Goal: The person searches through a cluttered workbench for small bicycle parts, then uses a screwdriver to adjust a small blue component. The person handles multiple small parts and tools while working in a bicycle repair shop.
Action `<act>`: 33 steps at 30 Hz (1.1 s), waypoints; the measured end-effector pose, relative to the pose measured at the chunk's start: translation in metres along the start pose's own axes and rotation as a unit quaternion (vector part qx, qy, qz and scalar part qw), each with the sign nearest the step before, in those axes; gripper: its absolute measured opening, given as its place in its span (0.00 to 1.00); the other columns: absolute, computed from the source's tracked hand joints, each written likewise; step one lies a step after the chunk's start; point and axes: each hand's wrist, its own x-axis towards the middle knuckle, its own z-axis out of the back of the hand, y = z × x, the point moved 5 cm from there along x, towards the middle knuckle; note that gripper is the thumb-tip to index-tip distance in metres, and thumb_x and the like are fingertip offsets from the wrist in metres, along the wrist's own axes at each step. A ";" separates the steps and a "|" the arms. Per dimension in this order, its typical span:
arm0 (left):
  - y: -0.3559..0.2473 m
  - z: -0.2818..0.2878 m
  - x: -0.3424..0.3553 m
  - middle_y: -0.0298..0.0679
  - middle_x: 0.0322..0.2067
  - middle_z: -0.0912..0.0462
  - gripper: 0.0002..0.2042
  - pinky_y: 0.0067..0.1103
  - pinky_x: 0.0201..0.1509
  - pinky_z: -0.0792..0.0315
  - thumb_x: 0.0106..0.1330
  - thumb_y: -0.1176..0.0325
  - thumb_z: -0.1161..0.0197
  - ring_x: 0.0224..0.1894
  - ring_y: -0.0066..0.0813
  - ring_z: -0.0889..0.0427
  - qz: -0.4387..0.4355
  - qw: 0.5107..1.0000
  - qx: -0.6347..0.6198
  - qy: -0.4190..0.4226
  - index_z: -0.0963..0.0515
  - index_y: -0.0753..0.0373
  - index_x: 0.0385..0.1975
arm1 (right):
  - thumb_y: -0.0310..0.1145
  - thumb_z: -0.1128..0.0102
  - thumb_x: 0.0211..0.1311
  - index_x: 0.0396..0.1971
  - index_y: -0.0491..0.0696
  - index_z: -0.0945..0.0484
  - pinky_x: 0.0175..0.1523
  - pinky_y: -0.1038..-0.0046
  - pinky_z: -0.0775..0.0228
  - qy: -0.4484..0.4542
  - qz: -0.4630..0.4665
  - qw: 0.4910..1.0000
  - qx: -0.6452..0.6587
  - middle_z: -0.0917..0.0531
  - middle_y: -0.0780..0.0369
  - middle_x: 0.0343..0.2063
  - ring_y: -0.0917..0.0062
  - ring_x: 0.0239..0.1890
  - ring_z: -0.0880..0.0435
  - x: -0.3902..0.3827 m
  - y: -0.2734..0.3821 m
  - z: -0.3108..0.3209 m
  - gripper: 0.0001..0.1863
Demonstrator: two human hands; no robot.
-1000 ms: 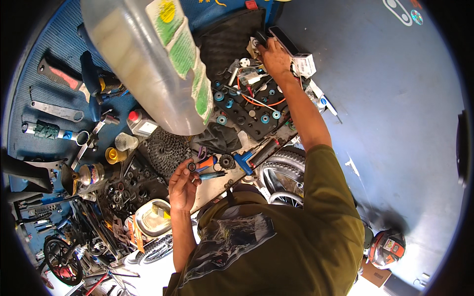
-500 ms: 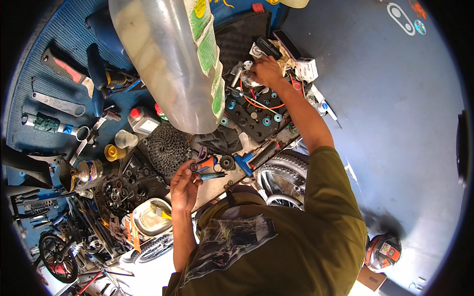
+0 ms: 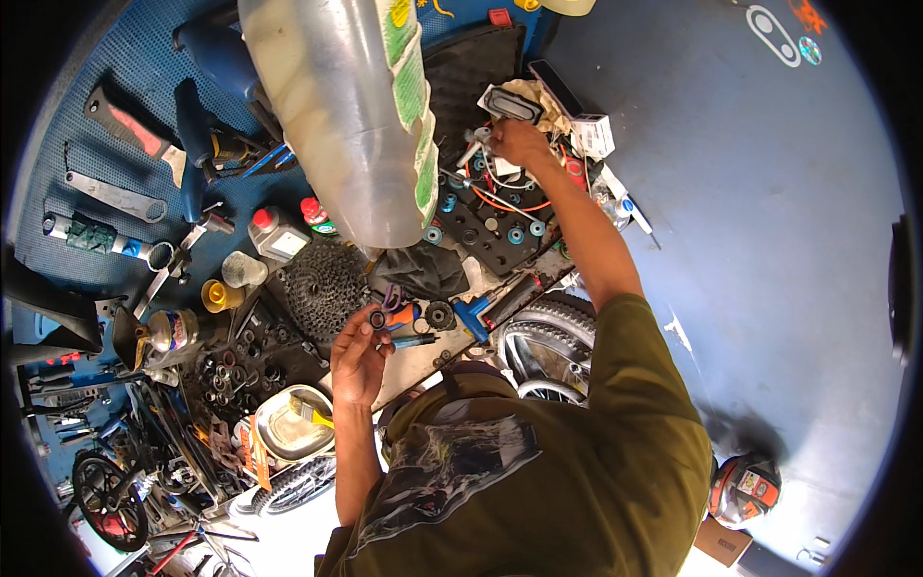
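Left hand [image 3: 358, 370] pinches a small, black, ring-shaped part [image 3: 377, 318] between nearly closed fingertips, at that hand's one o'clock. Toward the view's one o'clock, the right hand [image 3: 524, 144] curls near a flat black tray [image 3: 498, 256]; its fingers' hold cannot be told.

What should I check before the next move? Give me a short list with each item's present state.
1. Left hand has the small dark ring in its fingertips: ok.
2. Right hand has a thing in its grasp: cannot tell, its fingertips are not clear.
3. Space around the right hand is free: not ok, the black oblong item lies close by it.
4. Blue-handled tool is out of both hands: ok, it lies apart from them.
5. Yellow-handled brush is in the metal tray: ok.
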 end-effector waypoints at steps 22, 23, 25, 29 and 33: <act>-0.002 0.007 -0.002 0.39 0.45 0.16 0.17 0.21 0.41 0.29 0.70 0.67 0.37 0.37 0.22 0.24 -0.012 1.000 -0.019 -0.011 0.23 0.65 0.56 | 0.42 0.38 0.56 0.32 0.49 0.13 0.46 0.59 0.22 0.125 0.070 0.987 -0.076 0.13 0.54 0.35 0.57 0.39 0.14 -0.065 0.014 -0.008 0.13; -0.002 0.007 -0.001 0.39 0.45 0.16 0.17 0.21 0.41 0.29 0.70 0.67 0.37 0.37 0.22 0.24 -0.012 1.000 -0.021 -0.009 0.23 0.65 0.56 | 0.43 0.38 0.57 0.32 0.50 0.13 0.46 0.57 0.22 0.117 0.060 0.987 -0.092 0.13 0.53 0.35 0.55 0.40 0.14 -0.064 0.014 -0.010 0.13; -0.003 0.008 -0.002 0.38 0.45 0.16 0.17 0.21 0.41 0.29 0.70 0.67 0.37 0.37 0.22 0.23 -0.014 0.999 -0.026 -0.013 0.23 0.65 0.57 | 0.45 0.40 0.58 0.32 0.50 0.13 0.47 0.56 0.23 0.051 0.053 0.997 -0.034 0.13 0.52 0.35 0.54 0.41 0.15 -0.056 0.020 0.002 0.14; -0.003 0.009 -0.001 0.39 0.45 0.16 0.18 0.22 0.42 0.28 0.70 0.67 0.37 0.37 0.23 0.23 -0.012 0.999 -0.024 -0.017 0.24 0.65 0.57 | 0.39 0.39 0.60 0.50 0.59 0.18 0.55 0.57 0.25 0.020 0.101 0.994 -0.031 0.19 0.53 0.50 0.58 0.55 0.20 -0.044 0.046 0.001 0.17; -0.003 0.005 0.003 0.39 0.45 0.16 0.18 0.22 0.42 0.28 0.70 0.67 0.37 0.37 0.23 0.23 -0.013 1.000 -0.027 -0.003 0.24 0.65 0.57 | 0.37 0.35 0.58 0.60 0.68 0.23 0.61 0.59 0.27 0.037 0.144 0.970 -0.192 0.29 0.59 0.61 0.64 0.67 0.32 -0.021 0.052 -0.011 0.27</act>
